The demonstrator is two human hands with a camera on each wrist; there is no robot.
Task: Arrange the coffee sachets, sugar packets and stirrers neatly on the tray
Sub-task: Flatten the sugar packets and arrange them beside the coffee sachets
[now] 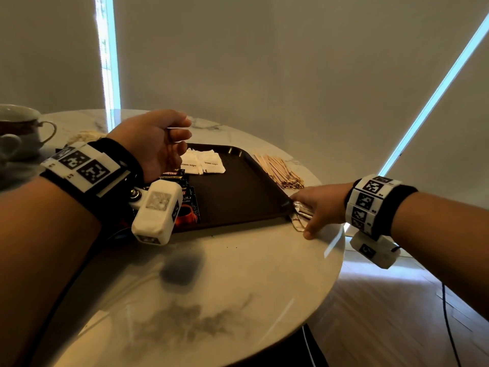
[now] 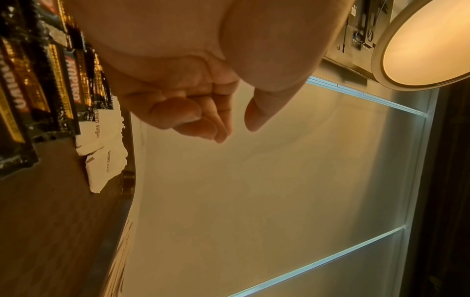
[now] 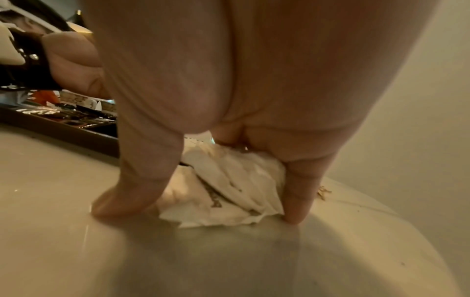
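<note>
A dark brown tray (image 1: 238, 192) lies on the round marble table. White brown-sugar packets (image 1: 209, 162) lie at its far left, and black coffee sachets (image 1: 189, 207) along its left side are partly hidden by my wrist camera. Wooden stirrers (image 1: 280, 170) are heaped on the table off the tray's right edge. My right hand (image 1: 304, 221) is at the tray's near right corner, its thumb (image 3: 122, 201) and a finger (image 3: 295, 201) pinching a loose heap of sugar packets (image 3: 223, 191) against the tabletop. My left hand (image 1: 185, 131) hovers over the tray's left side, loosely curled and holding nothing.
A gold-trimmed cup (image 1: 21, 128) stands at the far left of the table (image 1: 211, 287). The table's rounded edge falls away just right of my right hand, with wooden floor and a cable below. A window blind hangs behind.
</note>
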